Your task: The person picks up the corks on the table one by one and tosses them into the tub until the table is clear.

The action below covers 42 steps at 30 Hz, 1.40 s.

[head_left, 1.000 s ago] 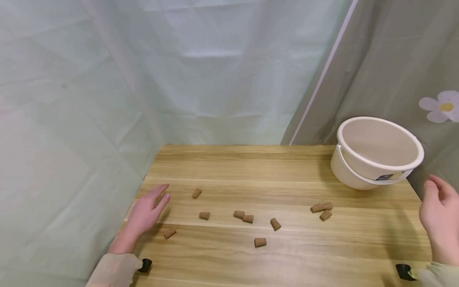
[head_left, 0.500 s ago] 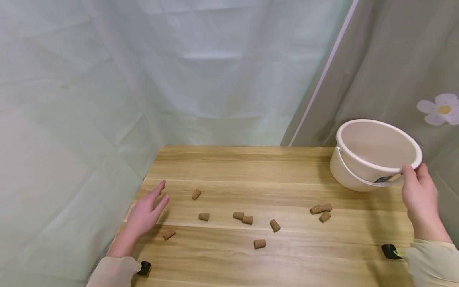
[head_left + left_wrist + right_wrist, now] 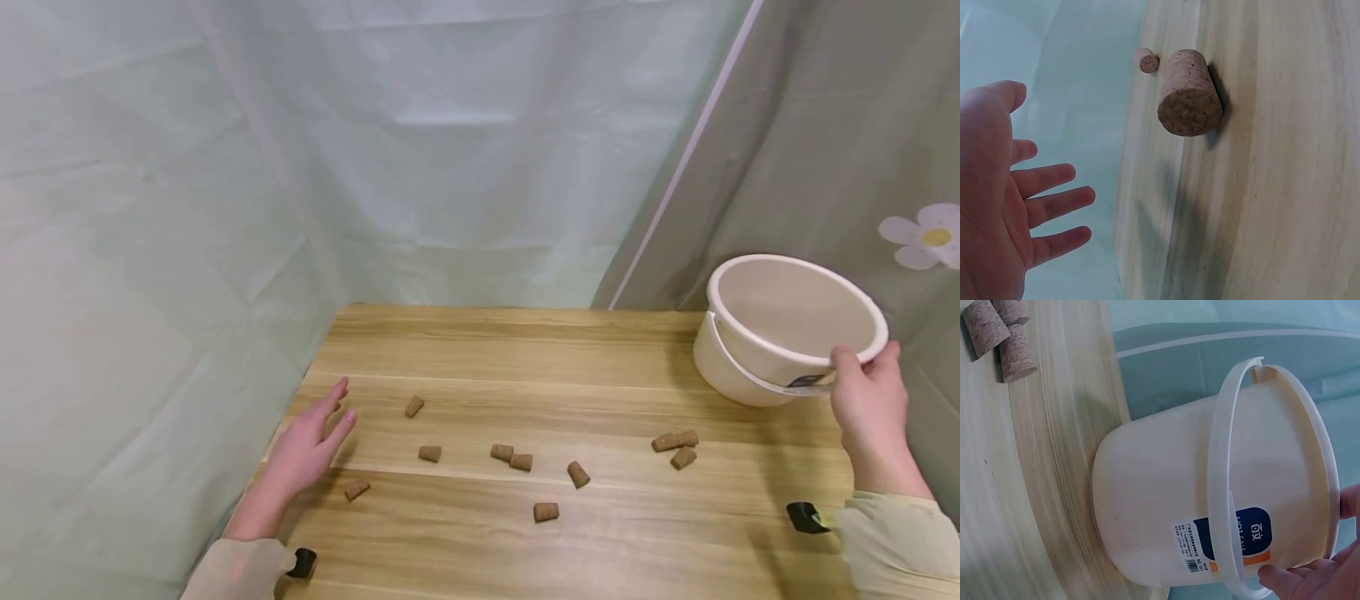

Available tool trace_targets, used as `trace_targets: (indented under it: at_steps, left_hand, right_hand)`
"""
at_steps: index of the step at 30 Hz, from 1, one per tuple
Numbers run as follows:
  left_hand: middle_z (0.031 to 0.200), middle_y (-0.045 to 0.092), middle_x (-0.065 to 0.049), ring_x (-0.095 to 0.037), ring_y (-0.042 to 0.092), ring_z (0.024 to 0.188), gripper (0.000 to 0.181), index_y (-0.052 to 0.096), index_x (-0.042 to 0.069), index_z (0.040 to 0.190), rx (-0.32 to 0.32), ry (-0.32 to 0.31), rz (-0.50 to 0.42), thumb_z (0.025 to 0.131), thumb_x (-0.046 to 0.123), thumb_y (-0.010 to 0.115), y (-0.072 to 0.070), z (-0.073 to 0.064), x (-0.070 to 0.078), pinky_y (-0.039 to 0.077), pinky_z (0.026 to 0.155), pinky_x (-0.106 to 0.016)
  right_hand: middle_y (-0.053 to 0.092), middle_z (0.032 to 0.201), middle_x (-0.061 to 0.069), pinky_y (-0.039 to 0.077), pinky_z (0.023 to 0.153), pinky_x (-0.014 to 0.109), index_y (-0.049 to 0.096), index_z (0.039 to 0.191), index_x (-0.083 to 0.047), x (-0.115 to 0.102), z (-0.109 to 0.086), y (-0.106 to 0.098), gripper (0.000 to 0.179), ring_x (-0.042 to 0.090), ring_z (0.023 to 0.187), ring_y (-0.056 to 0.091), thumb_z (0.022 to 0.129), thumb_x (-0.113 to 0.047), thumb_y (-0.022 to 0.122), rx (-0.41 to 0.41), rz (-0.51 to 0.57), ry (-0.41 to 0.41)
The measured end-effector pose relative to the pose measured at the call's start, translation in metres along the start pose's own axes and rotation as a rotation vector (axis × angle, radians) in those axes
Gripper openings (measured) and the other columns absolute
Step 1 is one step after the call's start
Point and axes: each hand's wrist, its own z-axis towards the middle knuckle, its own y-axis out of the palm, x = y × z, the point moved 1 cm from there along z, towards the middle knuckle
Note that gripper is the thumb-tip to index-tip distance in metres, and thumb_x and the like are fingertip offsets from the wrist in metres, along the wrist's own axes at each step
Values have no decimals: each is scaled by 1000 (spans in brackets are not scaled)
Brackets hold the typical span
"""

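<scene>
A cream plastic bucket [image 3: 738,362] stands upright at the table's far right corner, its handle hanging down the near side. My right hand [image 3: 872,408] grips the bucket's rim at its near right, thumb on one side and fingers on the other. In the right wrist view, a fingertip lies beside the white handle [image 3: 1219,475] and the label [image 3: 1254,534]. My left hand [image 3: 303,446] hovers over the table's left side, fingers spread and holding nothing. Nearest to it are a cork [image 3: 357,489] and another cork [image 3: 414,407]; a large cork [image 3: 1190,94] shows in the left wrist view.
Several corks lie scattered across the wooden table [image 3: 480,350], among them a touching pair [image 3: 512,457] near the middle and a cluster of three [image 3: 675,446] in front of the bucket. Pale curtains [image 3: 465,167] hang along the back and left edges.
My right hand has moved left from beside the bucket and taken hold of its rim. The left hand and the corks stay nearly where they were.
</scene>
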Motion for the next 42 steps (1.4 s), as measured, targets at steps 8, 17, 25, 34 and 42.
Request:
trace_targets:
  at_steps: [8, 17, 25, 34, 42]
  left_hand:
    - [157, 54, -23, -46, 60, 132, 64, 32, 6, 168, -4, 15, 2, 113, 29, 57, 4, 3, 7, 50, 103, -69]
    - [159, 53, -19, -43, 61, 133, 63, 32, 12, 170, 32, 79, -36, 114, 29, 56, 8, 11, 19, 50, 104, -68]
    - [159, 53, -19, -41, 58, 137, 64, 32, 9, 169, 35, 113, -84, 113, 25, 58, 13, 20, 39, 48, 109, -66]
    - [160, 53, -15, -39, 56, 141, 59, 39, 5, 166, 40, 153, -111, 114, 28, 56, 22, 28, 58, 44, 116, -61]
    - [165, 47, -13, -36, 47, 149, 56, 43, 4, 163, 8, 153, -159, 115, 30, 54, 30, 33, 73, 39, 121, -58]
  right_hand:
    - [-13, 173, 11, 15, 127, 29, -14, 168, -15, 0, -2, 5, 79, 24, 159, 7, 111, -34, 37, -34, -38, 17]
    - [-8, 174, 11, 33, 114, 14, -11, 169, -13, -1, -4, 24, 76, 17, 157, 20, 112, -31, 36, -96, 29, -49]
    - [-17, 173, 11, 32, 114, 14, -11, 169, -9, -3, -9, 43, 74, 20, 158, 17, 114, -27, 34, -171, 71, -114]
    - [19, 173, 29, 41, 107, 10, 12, 172, -8, -9, -16, 61, 64, 19, 152, 38, 115, -26, 34, -214, 37, -211]
    - [4, 175, 26, 39, 110, 13, -2, 172, -8, -15, -21, 79, 68, 35, 157, 23, 116, -24, 34, -277, 130, -215]
